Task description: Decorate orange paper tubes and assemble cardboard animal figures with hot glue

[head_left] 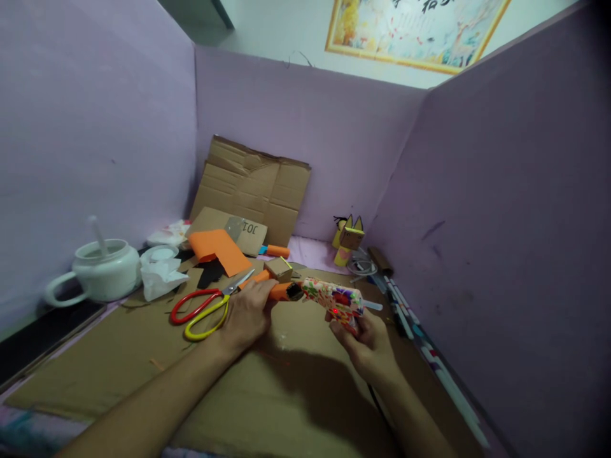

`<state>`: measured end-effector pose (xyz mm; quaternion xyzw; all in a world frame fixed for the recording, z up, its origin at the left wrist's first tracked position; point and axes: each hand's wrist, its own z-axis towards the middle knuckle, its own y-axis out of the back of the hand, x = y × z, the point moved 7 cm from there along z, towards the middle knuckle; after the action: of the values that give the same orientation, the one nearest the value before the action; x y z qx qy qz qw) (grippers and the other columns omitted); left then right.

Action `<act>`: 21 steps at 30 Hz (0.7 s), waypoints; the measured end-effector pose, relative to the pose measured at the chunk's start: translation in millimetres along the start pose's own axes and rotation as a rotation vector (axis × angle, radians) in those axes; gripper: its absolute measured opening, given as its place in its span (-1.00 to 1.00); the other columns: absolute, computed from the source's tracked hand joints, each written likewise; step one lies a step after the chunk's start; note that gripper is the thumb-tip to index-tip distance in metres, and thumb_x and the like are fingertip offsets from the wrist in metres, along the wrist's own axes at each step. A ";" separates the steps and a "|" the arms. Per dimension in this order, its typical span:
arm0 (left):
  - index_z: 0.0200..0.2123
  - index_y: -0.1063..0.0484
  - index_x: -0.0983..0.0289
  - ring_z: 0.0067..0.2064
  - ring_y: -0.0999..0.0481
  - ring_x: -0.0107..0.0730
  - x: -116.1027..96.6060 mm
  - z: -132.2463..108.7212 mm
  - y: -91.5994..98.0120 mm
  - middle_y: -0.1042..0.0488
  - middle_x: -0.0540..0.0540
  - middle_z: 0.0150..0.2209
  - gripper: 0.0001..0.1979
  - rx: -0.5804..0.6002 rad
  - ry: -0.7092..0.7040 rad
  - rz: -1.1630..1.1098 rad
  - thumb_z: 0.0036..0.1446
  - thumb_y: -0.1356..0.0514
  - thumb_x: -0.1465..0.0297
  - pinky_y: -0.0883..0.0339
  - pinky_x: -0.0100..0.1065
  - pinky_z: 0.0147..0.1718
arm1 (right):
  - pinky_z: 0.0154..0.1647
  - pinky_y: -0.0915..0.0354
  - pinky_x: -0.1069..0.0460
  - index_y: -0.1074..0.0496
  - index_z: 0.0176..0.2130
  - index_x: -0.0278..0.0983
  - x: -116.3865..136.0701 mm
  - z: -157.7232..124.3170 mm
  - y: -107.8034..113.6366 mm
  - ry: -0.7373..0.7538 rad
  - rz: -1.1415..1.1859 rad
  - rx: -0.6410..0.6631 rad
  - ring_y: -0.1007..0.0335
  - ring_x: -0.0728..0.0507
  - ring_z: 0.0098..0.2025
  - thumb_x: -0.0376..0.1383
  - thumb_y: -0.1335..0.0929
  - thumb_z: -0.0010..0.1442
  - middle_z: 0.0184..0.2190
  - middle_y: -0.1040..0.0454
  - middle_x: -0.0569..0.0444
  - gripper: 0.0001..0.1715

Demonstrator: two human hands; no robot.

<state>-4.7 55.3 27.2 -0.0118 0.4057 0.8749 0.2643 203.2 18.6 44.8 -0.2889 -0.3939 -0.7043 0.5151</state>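
My left hand is closed around an orange paper tube, whose dark end points right. In my right hand is a flower-patterned hot glue gun with a small red light on. Its nozzle is at the tube's end; I cannot tell if they touch. A clear glue stick pokes out of the gun's back. Just beyond my left hand lie a small cardboard box and another orange piece. Scissors with one red and one yellow handle lie beside my left wrist.
A cardboard sheet covers the table. Folded orange paper, an orange-handled tool and leaning cardboard lie behind. A white pot stands left. Cardboard figures and several long sticks are right, within purple walls.
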 end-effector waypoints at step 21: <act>-0.06 -0.42 0.24 -0.12 -0.49 -0.12 1.5 -0.7 -2.2 -0.56 0.14 -0.15 -0.73 -0.006 -0.004 -0.025 0.17 -0.09 0.45 -0.37 -0.22 -0.24 | -0.54 -0.28 0.08 -0.48 -0.45 -0.31 1.8 -1.7 -3.6 0.010 0.014 0.004 -0.36 -0.10 -0.52 -0.24 -0.39 0.00 -0.56 -0.49 0.02 -0.85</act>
<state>-5.0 56.6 24.8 -0.0157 0.4021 0.8729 0.2759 199.2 16.9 44.5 -0.2870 -0.3905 -0.7014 0.5226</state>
